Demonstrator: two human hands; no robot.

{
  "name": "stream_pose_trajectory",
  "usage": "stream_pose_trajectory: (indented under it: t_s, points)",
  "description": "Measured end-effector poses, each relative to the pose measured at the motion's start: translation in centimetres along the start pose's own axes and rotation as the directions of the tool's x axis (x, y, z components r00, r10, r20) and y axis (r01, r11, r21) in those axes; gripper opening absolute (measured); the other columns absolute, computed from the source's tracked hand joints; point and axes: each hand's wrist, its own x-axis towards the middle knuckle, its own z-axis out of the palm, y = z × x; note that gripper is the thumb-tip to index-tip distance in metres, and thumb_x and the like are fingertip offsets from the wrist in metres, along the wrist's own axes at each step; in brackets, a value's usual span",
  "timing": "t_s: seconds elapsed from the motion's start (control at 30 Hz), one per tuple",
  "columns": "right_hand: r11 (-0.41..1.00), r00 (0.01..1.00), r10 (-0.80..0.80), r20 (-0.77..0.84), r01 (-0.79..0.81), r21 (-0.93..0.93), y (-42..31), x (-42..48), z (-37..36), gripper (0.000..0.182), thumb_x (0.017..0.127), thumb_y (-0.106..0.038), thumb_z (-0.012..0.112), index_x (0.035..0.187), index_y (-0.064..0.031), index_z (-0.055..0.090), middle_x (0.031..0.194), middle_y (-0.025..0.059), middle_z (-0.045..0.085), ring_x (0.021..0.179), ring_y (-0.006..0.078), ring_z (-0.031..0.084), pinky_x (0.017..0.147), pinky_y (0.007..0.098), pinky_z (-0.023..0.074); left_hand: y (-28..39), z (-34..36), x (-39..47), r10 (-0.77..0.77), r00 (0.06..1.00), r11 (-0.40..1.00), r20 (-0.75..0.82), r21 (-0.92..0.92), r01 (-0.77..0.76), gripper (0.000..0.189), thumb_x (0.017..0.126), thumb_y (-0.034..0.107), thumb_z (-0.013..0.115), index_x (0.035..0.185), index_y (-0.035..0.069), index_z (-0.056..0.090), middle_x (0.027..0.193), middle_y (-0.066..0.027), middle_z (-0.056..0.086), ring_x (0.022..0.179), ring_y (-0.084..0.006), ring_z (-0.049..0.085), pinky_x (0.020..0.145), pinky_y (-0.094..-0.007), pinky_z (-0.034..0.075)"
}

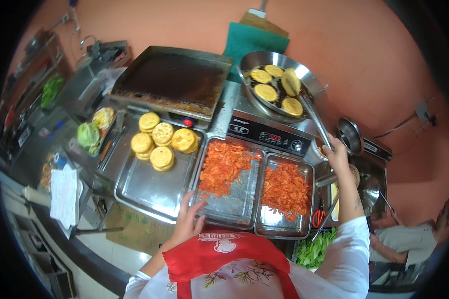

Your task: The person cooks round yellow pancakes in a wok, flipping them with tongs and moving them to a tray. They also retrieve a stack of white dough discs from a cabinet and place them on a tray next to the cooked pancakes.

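Note:
My right hand (337, 150) grips long metal tongs (317, 116) over a wok (273, 57) of dark oil. At the tongs' end a round yellow flatbread (291, 82) is tilted up on edge. Several more flatbreads (265, 92) lie flat in the oil. My left hand (189, 215) has its fingers apart and holds nothing. It is over the adjoining rims of a tray (153, 198) with stacked flatbreads (162, 157) and a tray (243, 202) of red-orange sliced food (222, 168); whether it touches them I cannot tell.
An induction cooker (271, 134) supports the wok. Left of it stands a flat griddle (176, 80). Another tray of red food (286, 188) sits beside red-handled scissors (318, 217) and lettuce leaves (316, 248). Another person (404, 243) works at the far right near a second pan (369, 192).

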Motion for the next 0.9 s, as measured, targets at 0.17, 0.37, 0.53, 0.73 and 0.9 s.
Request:
stream_pose_trajectory:
  t_s: [0.17,0.37,0.53,0.73,0.9]
  points:
    - [0.979,0.974,-0.203,0.101,0.200,0.044,-11.5,-3.1,0.8,0.050,0.083,0.004,0.065,0.132,-0.0022,0.057,0.096,0.0160,0.060,0.090,0.0306,0.062,0.080,0.0361,0.0500,-0.3,0.3,-0.5,-0.014,1.000,1.000,0.020,0.000,0.014,0.049,0.085,-0.004,0.066,0.131,0.003,0.049,0.150,-0.0216,0.027,0.102,-0.0276,0.066,0.088,-0.0364,0.055]
    - [0.703,0.729,-0.562,0.390,0.670,-0.239,-15.1,-8.3,9.5,0.064,0.071,-0.003,0.066,0.134,-0.0067,0.057,0.092,0.0066,0.057,0.066,0.0214,0.063,0.056,0.0329,0.0544,0.8,-0.5,-0.6,0.005,0.999,1.000,0.040,0.025,-0.006,0.051,0.085,-0.005,0.064,0.133,0.003,0.048,0.150,-0.0212,0.026,0.104,-0.0281,0.065,0.086,-0.0361,0.056]
    - [0.626,0.642,-0.633,0.433,0.753,-0.201,-15.5,-8.7,13.5,0.063,0.072,-0.004,0.064,0.135,-0.0068,0.057,0.091,0.0061,0.056,0.068,0.0204,0.063,0.057,0.0310,0.0538,1.0,-0.8,-1.1,-0.004,1.000,0.998,0.020,0.058,0.002,0.053,0.085,-0.006,0.064,0.134,0.005,0.048,0.149,-0.0193,0.027,0.103,-0.0278,0.064,0.085,-0.0347,0.056]
    - [0.688,0.704,-0.652,0.282,0.706,-0.170,-19.0,-7.4,17.8,0.061,0.074,-0.004,0.063,0.134,-0.0069,0.056,0.093,0.0071,0.057,0.067,0.0203,0.063,0.057,0.0305,0.0541,1.0,-1.0,-1.6,-0.080,0.997,0.996,-0.021,0.028,0.080,0.050,0.085,-0.006,0.064,0.132,0.007,0.050,0.149,-0.0192,0.027,0.104,-0.0279,0.065,0.083,-0.0350,0.056]
    - [0.694,0.709,-0.592,0.384,0.690,-0.205,-21.2,-7.4,20.9,0.063,0.074,-0.004,0.064,0.136,-0.0063,0.054,0.096,0.0085,0.056,0.069,0.0212,0.064,0.058,0.0300,0.0545,0.5,-0.8,-2.1,-0.067,0.998,0.994,-0.005,0.089,0.067,0.050,0.086,-0.003,0.065,0.132,0.007,0.050,0.150,-0.0193,0.028,0.102,-0.0311,0.065,0.081,-0.0370,0.056]
